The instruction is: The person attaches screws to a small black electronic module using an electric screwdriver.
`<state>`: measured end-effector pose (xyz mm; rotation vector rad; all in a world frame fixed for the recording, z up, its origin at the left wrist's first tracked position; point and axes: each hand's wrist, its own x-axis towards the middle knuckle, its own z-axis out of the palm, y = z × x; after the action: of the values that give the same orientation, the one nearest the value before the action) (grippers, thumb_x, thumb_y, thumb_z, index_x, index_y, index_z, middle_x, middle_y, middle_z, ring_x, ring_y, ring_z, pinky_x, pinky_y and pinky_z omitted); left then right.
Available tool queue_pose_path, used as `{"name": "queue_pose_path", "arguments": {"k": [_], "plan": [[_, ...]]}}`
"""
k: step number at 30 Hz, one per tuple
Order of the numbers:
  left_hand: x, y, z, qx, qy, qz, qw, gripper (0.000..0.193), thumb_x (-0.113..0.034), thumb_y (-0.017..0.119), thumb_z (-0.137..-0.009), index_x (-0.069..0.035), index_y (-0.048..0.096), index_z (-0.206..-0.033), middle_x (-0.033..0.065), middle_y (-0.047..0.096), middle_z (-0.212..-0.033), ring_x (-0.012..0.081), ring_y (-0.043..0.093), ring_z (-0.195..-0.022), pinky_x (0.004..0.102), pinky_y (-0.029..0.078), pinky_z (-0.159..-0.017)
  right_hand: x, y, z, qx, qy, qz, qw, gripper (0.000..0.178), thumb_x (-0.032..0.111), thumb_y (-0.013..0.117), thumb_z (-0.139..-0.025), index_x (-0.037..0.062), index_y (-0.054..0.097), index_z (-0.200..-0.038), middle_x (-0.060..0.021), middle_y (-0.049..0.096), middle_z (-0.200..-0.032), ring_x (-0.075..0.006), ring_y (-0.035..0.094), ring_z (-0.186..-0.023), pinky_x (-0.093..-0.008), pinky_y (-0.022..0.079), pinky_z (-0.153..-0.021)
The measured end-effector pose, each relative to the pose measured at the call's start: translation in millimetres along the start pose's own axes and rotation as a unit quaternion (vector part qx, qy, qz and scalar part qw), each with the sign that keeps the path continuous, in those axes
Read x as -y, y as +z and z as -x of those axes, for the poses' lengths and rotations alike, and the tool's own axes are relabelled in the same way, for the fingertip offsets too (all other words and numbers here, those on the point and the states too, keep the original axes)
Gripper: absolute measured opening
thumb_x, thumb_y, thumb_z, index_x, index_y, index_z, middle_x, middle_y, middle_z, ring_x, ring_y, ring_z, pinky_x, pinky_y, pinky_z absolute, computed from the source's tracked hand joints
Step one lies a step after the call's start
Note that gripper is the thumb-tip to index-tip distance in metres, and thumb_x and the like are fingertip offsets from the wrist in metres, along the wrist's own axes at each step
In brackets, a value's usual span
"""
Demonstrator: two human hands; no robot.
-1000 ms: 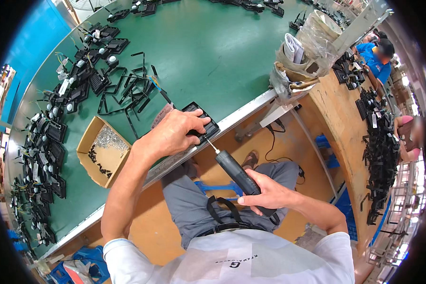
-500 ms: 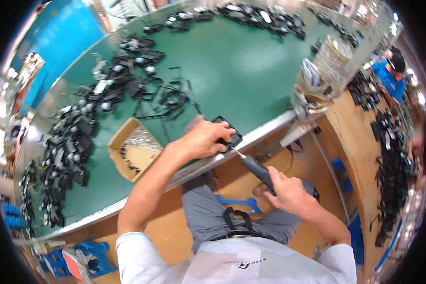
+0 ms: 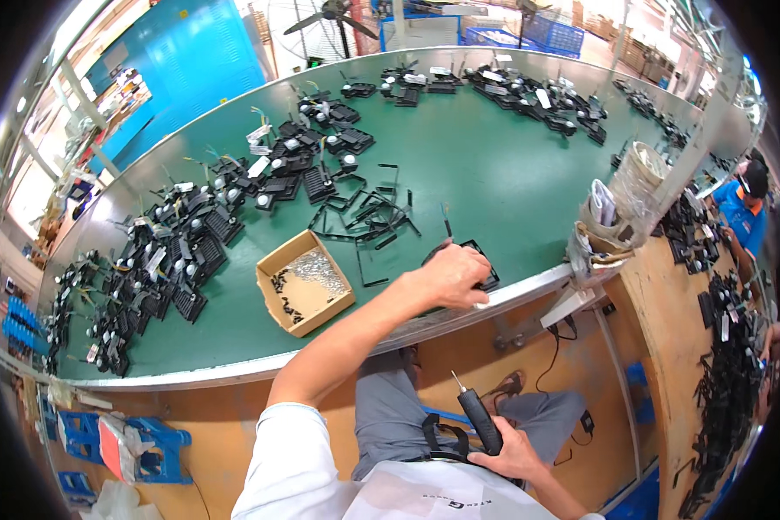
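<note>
Left hand (image 3: 455,276): fingers curled over the black rectangular housing (image 3: 492,279), right at the table's (image 3: 494,195) near edge; I can't tell how firm this grip is.
Right hand (image 3: 513,454): grip wrapped around a black power screwdriver (image 3: 478,419), tip well apart from the housing.

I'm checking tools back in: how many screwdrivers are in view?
1: the black screwdriver, in the person's right hand, over the lap, short of the green table. Others may be hidden among the clutter.
</note>
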<state>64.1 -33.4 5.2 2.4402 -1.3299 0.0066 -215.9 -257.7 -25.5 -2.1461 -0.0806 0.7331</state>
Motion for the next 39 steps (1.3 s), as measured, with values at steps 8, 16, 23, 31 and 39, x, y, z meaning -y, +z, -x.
{"name": "queue_pose_path", "arguments": {"k": [8, 16, 23, 31, 39], "plan": [[23.2, 16.7, -15.1, -0.054, 0.041, -0.011, 0.998, 0.031, -0.022, 0.075, -0.078, -0.002, 0.068, -0.101, 0.0113, 0.068, -0.109, 0.0318, 0.062, -0.108, 0.0429, 0.053, -0.092, -23.3, 14.9, -13.5, 0.032, 0.045, -0.014, 0.998, 0.079, 0.043, 0.086, -0.073, 0.0005, 0.054, -0.131, -0.0165, 0.069, -0.095, -0.0296, 0.069, -0.087, -0.0382, 0.053, -0.080], [119.8, 18.7, -85.0, -0.082, 0.108, -0.063, 0.989, 0.028, -0.006, 0.063, -0.076, -0.006, 0.069, -0.103, 0.0108, 0.067, -0.111, 0.0302, 0.064, -0.110, 0.0435, 0.053, -0.093, -18.5, 26.8, -27.2, 0.051, 0.023, -0.032, 0.998, 0.084, 0.047, 0.086, -0.073, 0.0037, 0.053, -0.137, -0.0197, 0.071, -0.103, -0.0322, 0.071, -0.096, -0.0392, 0.054, -0.085], [204.4, -70.6, -13.7, -0.227, -0.124, -0.309, 0.915, 0.028, -0.003, 0.065, -0.073, -0.002, 0.073, -0.100, 0.0182, 0.072, -0.107, 0.0362, 0.068, -0.102, 0.0462, 0.053, -0.091, -64.9, 32.3, -48.2, 0.045, -0.053, -0.070, 0.995, 0.070, 0.044, 0.078, -0.083, 0.0050, 0.051, -0.134, -0.0198, 0.069, -0.102, -0.0371, 0.070, -0.094, -0.0448, 0.053, -0.082], [93.3, -58.4, -29.0, -0.256, -0.062, -0.106, 0.959, 0.021, 0.001, 0.068, -0.083, 0.000, 0.067, -0.104, 0.0183, 0.069, -0.105, 0.0387, 0.064, -0.102, 0.0445, 0.050, -0.091, -83.2, 34.5, -34.1, 0.081, -0.021, -0.137, 0.987, 0.067, 0.040, 0.076, -0.086, 0.0090, 0.048, -0.138, -0.0131, 0.066, -0.105, -0.0332, 0.066, -0.099, -0.0440, 0.052, -0.084], [-95.0, 6.6, -96.9, -0.124, 0.182, 0.134, 0.966, 0.023, 0.005, 0.073, -0.077, -0.004, 0.072, -0.097, 0.0129, 0.073, -0.097, 0.0302, 0.071, -0.091, 0.0379, 0.055, -0.082, -121.0, 31.2, -1.5, -0.014, -0.017, -0.252, 0.967, 0.064, 0.038, 0.078, -0.085, 0.0026, 0.049, -0.128, -0.0063, 0.060, -0.072, -0.0149, 0.060, -0.051, -0.0315, 0.048, -0.050]]}}
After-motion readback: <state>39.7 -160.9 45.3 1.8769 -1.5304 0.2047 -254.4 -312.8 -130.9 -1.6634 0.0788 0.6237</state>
